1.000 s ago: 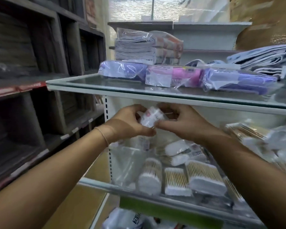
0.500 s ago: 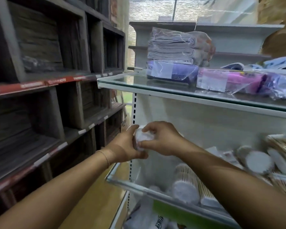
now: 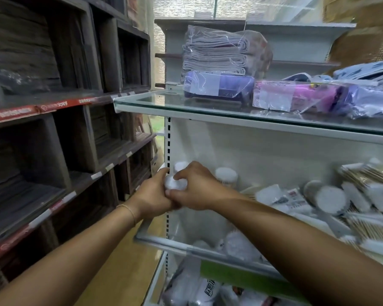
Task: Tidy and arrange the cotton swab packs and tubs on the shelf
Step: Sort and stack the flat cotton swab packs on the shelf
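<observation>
Mid-frame, my left hand (image 3: 152, 196) and right hand (image 3: 196, 187) clamp their fingers round one cotton swab tub (image 3: 174, 184) over the glass shelf's (image 3: 161, 242) left end. I should stand it beside the upright tub (image 3: 226, 175) behind, letting go once it sits flat.

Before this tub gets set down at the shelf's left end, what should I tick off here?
1. Grip: left hand and right hand both hold the white tub: ok.
2. Tub upright: fingers cover it: cannot tell.
3. Neighbouring upright tub stands apart, to the right: ok.
4. Landing spot on the shelf: hidden behind the hands: cannot tell.
5. Swab packs on the right lie jumbled: not ok.
</observation>
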The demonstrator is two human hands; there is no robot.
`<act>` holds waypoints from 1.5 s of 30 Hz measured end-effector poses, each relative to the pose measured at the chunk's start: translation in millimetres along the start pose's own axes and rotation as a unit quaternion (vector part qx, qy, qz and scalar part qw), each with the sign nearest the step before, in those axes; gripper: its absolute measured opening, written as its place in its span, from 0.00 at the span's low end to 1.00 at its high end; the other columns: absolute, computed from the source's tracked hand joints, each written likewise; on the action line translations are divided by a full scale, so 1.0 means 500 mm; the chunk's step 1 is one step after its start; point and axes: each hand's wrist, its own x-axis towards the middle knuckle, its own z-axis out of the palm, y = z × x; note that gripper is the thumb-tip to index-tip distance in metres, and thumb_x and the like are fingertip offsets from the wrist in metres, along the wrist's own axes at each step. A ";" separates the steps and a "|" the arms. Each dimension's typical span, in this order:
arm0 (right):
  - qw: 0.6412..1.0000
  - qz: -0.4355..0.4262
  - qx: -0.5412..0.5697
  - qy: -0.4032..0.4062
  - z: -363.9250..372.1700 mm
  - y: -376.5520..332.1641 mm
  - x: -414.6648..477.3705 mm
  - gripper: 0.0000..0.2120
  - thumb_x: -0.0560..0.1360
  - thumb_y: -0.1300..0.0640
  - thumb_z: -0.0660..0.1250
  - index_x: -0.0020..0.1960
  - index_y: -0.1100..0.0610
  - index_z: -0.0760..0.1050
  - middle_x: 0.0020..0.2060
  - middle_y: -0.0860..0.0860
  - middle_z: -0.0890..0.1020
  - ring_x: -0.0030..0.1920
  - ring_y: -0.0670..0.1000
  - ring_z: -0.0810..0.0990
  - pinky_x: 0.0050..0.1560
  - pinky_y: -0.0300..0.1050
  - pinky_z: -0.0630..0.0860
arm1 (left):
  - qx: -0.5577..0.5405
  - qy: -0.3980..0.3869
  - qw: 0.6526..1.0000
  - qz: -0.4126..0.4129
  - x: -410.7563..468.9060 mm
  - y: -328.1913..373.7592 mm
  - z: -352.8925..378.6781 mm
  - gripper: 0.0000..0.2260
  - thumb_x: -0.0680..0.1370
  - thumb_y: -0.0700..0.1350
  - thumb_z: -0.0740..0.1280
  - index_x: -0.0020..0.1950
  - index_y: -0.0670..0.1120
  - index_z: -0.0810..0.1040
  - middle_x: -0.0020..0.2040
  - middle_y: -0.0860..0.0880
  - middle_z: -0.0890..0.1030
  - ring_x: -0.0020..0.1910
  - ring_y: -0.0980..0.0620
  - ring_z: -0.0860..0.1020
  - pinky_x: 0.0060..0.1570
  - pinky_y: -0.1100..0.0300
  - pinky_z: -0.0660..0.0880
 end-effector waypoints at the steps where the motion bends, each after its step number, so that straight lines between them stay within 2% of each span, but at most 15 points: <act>1: 1.000 -0.004 0.003 -0.010 -0.006 0.001 -0.004 0.30 0.71 0.39 0.71 0.70 0.51 0.74 0.66 0.54 0.71 0.65 0.55 0.73 0.60 0.44 0.71 | -0.001 0.004 1.000 0.001 0.000 0.001 0.003 0.33 0.65 0.51 0.77 0.66 0.51 0.67 0.52 0.52 0.80 0.50 0.51 0.80 0.51 0.52 0.78; 5: 1.000 -0.006 0.015 -0.012 -0.059 0.028 -0.025 0.29 0.73 0.41 0.71 0.71 0.49 0.71 0.64 0.52 0.76 0.63 0.54 0.76 0.59 0.43 0.72 | 0.048 0.028 0.998 0.028 0.000 -0.002 0.009 0.35 0.66 0.58 0.75 0.67 0.50 0.65 0.54 0.51 0.77 0.53 0.47 0.79 0.50 0.52 0.78; 8: 0.996 0.041 0.084 -0.016 -0.122 0.060 -0.060 0.29 0.72 0.40 0.72 0.70 0.46 0.71 0.59 0.49 0.79 0.58 0.49 0.79 0.58 0.47 0.79 | 0.160 0.103 0.980 0.054 -0.014 0.012 0.009 0.45 0.67 0.61 0.73 0.77 0.51 0.56 0.66 0.45 0.69 0.63 0.42 0.71 0.61 0.46 0.73; 10: 0.991 0.061 0.112 -0.030 -0.160 0.085 -0.087 0.26 0.72 0.41 0.72 0.68 0.46 0.73 0.56 0.47 0.80 0.54 0.46 0.81 0.57 0.49 0.80 | 0.228 0.178 0.945 0.155 -0.029 0.036 0.015 0.40 0.70 0.56 0.71 0.77 0.47 0.59 0.64 0.42 0.70 0.61 0.40 0.71 0.59 0.46 0.72; 12: 0.991 0.069 0.093 -0.061 -0.186 0.106 -0.111 0.24 0.71 0.40 0.73 0.65 0.45 0.75 0.55 0.45 0.80 0.54 0.43 0.81 0.59 0.47 0.79 | 0.212 0.200 0.930 0.225 -0.044 0.072 0.024 0.33 0.72 0.51 0.71 0.74 0.46 0.64 0.60 0.44 0.73 0.59 0.42 0.72 0.57 0.48 0.72; 16: 0.986 0.066 0.046 -0.147 -0.202 0.132 -0.148 0.31 0.68 0.35 0.74 0.68 0.41 0.73 0.61 0.43 0.79 0.58 0.42 0.78 0.63 0.45 0.76 | 0.133 0.113 0.947 0.269 -0.050 0.130 0.054 0.22 0.76 0.49 0.67 0.69 0.48 0.69 0.59 0.50 0.73 0.58 0.51 0.70 0.57 0.59 0.69; 21: 0.977 0.051 -0.007 -0.205 -0.189 0.145 -0.185 0.41 0.60 0.28 0.73 0.70 0.34 0.66 0.70 0.36 0.69 0.67 0.42 0.70 0.68 0.50 0.70 | 0.095 0.085 0.938 0.323 -0.021 0.142 0.097 0.11 0.73 0.45 0.66 0.54 0.45 0.74 0.48 0.49 0.76 0.46 0.49 0.75 0.45 0.51 0.76; 25: 0.973 0.058 -0.063 -0.212 -0.176 0.138 -0.202 0.46 0.56 0.27 0.75 0.71 0.33 0.63 0.73 0.35 0.63 0.72 0.43 0.65 0.72 0.49 0.66 | 0.068 0.072 0.945 0.311 -0.003 0.146 0.110 0.10 0.72 0.45 0.64 0.51 0.45 0.76 0.46 0.49 0.77 0.44 0.51 0.75 0.43 0.56 0.74; 28: 0.974 0.054 -0.076 -0.205 -0.168 0.129 -0.211 0.42 0.60 0.34 0.78 0.70 0.35 0.65 0.71 0.37 0.65 0.69 0.44 0.67 0.69 0.48 0.68 | 0.051 0.066 0.954 0.289 0.002 0.145 0.113 0.09 0.72 0.46 0.63 0.49 0.45 0.77 0.43 0.51 0.76 0.42 0.53 0.74 0.41 0.59 0.73; 30: 0.978 0.048 -0.071 -0.192 -0.163 0.129 -0.211 0.36 0.64 0.39 0.78 0.69 0.37 0.68 0.69 0.38 0.68 0.65 0.44 0.70 0.66 0.46 0.71 | 0.037 0.058 0.960 0.270 0.002 0.144 0.112 0.09 0.72 0.46 0.63 0.48 0.45 0.78 0.42 0.51 0.77 0.42 0.53 0.76 0.42 0.56 0.75; 32: 0.983 0.048 -0.058 -0.169 -0.159 0.133 -0.207 0.30 0.68 0.40 0.75 0.68 0.39 0.71 0.65 0.40 0.71 0.61 0.44 0.73 0.62 0.45 0.73 | 0.031 0.047 0.963 0.263 -0.001 0.146 0.108 0.09 0.73 0.47 0.63 0.47 0.45 0.80 0.41 0.51 0.78 0.42 0.53 0.76 0.43 0.54 0.76; 36: 0.994 0.050 -0.012 -0.096 -0.142 0.146 -0.180 0.24 0.73 0.39 0.70 0.66 0.45 0.74 0.60 0.44 0.78 0.55 0.44 0.78 0.58 0.44 0.76 | 0.035 0.031 0.961 0.274 -0.007 0.153 0.089 0.11 0.75 0.50 0.62 0.45 0.47 0.82 0.40 0.53 0.81 0.41 0.57 0.77 0.43 0.59 0.74; 39: 0.995 0.053 0.018 -0.083 -0.123 0.147 -0.155 0.17 0.75 0.39 0.65 0.58 0.46 0.79 0.53 0.46 0.82 0.52 0.47 0.80 0.56 0.48 0.77 | 0.063 0.000 0.960 0.274 -0.007 0.156 0.071 0.13 0.75 0.52 0.61 0.47 0.49 0.83 0.43 0.53 0.82 0.44 0.56 0.78 0.46 0.58 0.74; 42: 0.993 0.055 0.050 -0.089 -0.117 0.139 -0.134 0.11 0.78 0.44 0.62 0.50 0.49 0.80 0.45 0.47 0.82 0.48 0.49 0.80 0.49 0.46 0.76 | 0.115 -0.027 0.955 0.270 -0.003 0.155 0.053 0.16 0.75 0.55 0.60 0.52 0.48 0.82 0.48 0.50 0.82 0.48 0.52 0.79 0.50 0.54 0.75; 45: 0.987 0.086 0.107 -0.085 -0.108 0.134 -0.123 0.12 0.80 0.47 0.60 0.44 0.50 0.78 0.42 0.51 0.82 0.44 0.50 0.81 0.48 0.49 0.77 | 0.154 -0.054 0.946 0.281 0.000 0.153 0.040 0.18 0.75 0.58 0.60 0.56 0.48 0.80 0.50 0.49 0.82 0.50 0.51 0.78 0.51 0.52 0.75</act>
